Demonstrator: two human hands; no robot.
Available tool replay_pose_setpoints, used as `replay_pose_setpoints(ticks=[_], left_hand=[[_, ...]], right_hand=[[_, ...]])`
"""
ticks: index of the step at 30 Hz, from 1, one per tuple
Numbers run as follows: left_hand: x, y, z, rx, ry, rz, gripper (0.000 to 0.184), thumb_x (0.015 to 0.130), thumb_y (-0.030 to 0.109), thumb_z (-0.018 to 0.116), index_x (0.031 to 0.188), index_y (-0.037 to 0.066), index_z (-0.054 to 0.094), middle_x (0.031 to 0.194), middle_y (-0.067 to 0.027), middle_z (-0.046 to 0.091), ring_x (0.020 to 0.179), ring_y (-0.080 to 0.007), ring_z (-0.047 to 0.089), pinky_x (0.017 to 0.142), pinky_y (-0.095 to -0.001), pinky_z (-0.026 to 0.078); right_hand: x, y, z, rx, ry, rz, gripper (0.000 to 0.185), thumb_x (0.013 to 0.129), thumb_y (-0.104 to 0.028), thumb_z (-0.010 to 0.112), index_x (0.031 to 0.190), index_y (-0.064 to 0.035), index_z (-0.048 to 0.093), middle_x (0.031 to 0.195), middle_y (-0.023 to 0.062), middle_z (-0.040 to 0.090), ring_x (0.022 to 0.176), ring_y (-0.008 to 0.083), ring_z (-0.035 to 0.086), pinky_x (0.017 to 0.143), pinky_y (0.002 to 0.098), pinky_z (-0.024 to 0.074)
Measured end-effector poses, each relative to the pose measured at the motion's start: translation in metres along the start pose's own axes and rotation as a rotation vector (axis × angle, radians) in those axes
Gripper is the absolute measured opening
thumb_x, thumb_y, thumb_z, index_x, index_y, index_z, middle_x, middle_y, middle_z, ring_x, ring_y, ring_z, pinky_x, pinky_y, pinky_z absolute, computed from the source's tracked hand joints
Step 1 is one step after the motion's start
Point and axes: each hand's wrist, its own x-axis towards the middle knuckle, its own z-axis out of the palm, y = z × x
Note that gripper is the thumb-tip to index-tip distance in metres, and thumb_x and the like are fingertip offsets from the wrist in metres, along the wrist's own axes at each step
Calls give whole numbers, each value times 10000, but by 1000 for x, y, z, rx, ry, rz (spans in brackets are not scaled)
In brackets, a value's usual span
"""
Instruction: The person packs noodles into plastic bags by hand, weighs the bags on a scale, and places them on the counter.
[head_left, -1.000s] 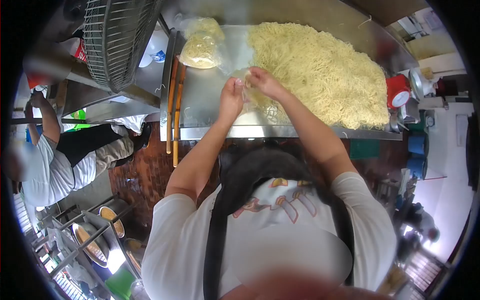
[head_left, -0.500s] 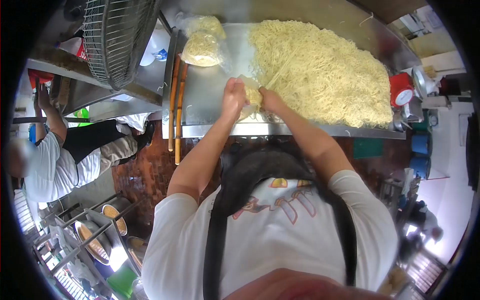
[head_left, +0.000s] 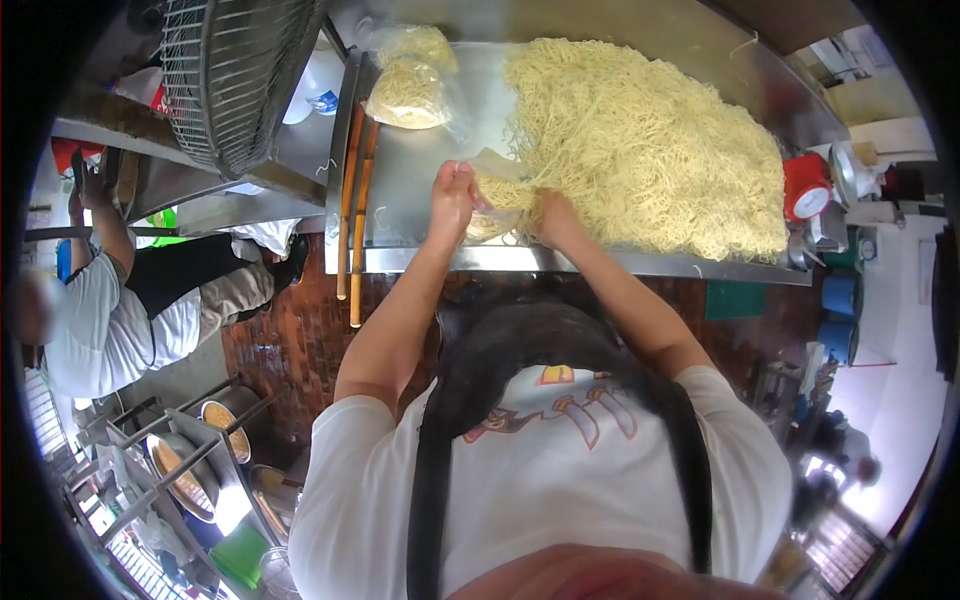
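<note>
My left hand point(head_left: 453, 203) is closed on the edge of a clear plastic bag point(head_left: 492, 224) with pale yellow noodles inside. The bag's mouth faces right, towards a large loose heap of noodles point(head_left: 650, 150) on the metal table. At the heap's near left corner, my right hand point(head_left: 558, 220) is closed around some noodles, its fingertips partly hidden among the strands. Strands run between the bag and this hand. Farther back on the left lie filled bags of noodles point(head_left: 410, 93).
Two bamboo poles point(head_left: 361, 225) lie along the table's left end. A red scale point(head_left: 806, 188) stands past the heap on the right. A caged fan point(head_left: 240, 85) rises at upper left. Another person point(head_left: 130, 300) in an apron works on the left, near a rack with pots point(head_left: 185, 475).
My right hand has moved slightly right and down, away from the bag, and now grips noodles at the heap. The left hand has shifted a little left, with the bag spread wider.
</note>
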Motion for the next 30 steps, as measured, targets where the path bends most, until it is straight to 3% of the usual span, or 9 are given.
replay_pose_setpoints(ticks=[10, 13, 16, 18, 21, 24, 25, 28, 30], left_hand=[[13, 11, 15, 219, -93, 130, 207, 1026, 214, 515, 905, 46, 504, 641, -17, 489, 534, -137, 532, 573, -302, 525], [24, 11, -3, 138, -150, 36, 255, 1016, 278, 558, 1033, 25, 587, 691, -12, 543, 649, -119, 581, 669, -275, 524], [34, -1, -23, 353, -184, 156, 272, 966, 227, 646, 1177, 55, 632, 821, -38, 637, 825, -176, 642, 761, -307, 533], [42, -10, -15, 716, -205, 675, 420, 889, 237, 728, 1266, 89, 616, 962, -51, 668, 987, -227, 624, 935, -387, 472], [37, -40, 12, 1205, -265, 887, 541, 779, 252, 812, 1270, 114, 629, 1115, -80, 675, 1136, -281, 584, 1100, -488, 343], [47, -58, 19, 1450, -404, 627, 542, 733, 266, 827, 1224, 126, 646, 1165, -96, 673, 1191, -292, 563, 1150, -555, 253], [53, -61, 20, 1487, -460, 512, 534, 727, 271, 824, 1212, 130, 649, 1169, -98, 675, 1202, -290, 560, 1156, -573, 232], [60, -45, 16, 1415, -488, 443, 324, 749, 214, 762, 1039, 85, 695, 916, -154, 708, 939, -339, 656, 957, -493, 455], [62, -21, 12, 1267, -484, 532, 226, 758, 197, 725, 936, 59, 704, 784, -184, 686, 728, -383, 658, 760, -454, 523]], right_hand=[[59, -51, -37, 834, -217, -394, 512, 838, -60, 637, 1337, -74, 525, 1017, 192, 683, 981, 349, 670, 841, 379, 525], [44, -32, -40, 354, -265, -267, 608, 833, -93, 675, 1403, -68, 466, 1073, 205, 674, 1009, 349, 666, 859, 366, 529], [25, -2, -51, 54, -177, -83, 703, 806, -199, 741, 1424, -42, 445, 1425, 207, 472, 1328, 390, 450, 1071, 507, 390], [22, 17, -11, -304, 26, -54, 694, 791, -248, 759, 1396, -47, 486, 1558, 162, 311, 1431, 426, 276, 1170, 594, 230], [35, 15, 13, -152, 89, -286, 650, 780, -250, 765, 1344, -35, 524, 1388, 178, 527, 1313, 369, 464, 1203, 591, 161], [63, 11, 0, -243, -321, -291, 507, 774, -208, 750, 1236, -72, 590, 1046, 181, 686, 1062, 351, 636, 1099, 539, 375], [68, 17, -1, -91, -217, -219, 456, 771, -184, 741, 1192, -83, 600, 961, 179, 682, 981, 355, 650, 1013, 521, 423], [66, 44, -18, 310, 75, -28, 308, 766, -73, 686, 1060, -115, 607, 804, 195, 656, 771, 378, 663, 659, 482, 499], [80, 51, -35, 338, 126, 93, 295, 773, -57, 675, 1059, -112, 623, 833, 188, 675, 796, 360, 675, 690, 460, 518]])
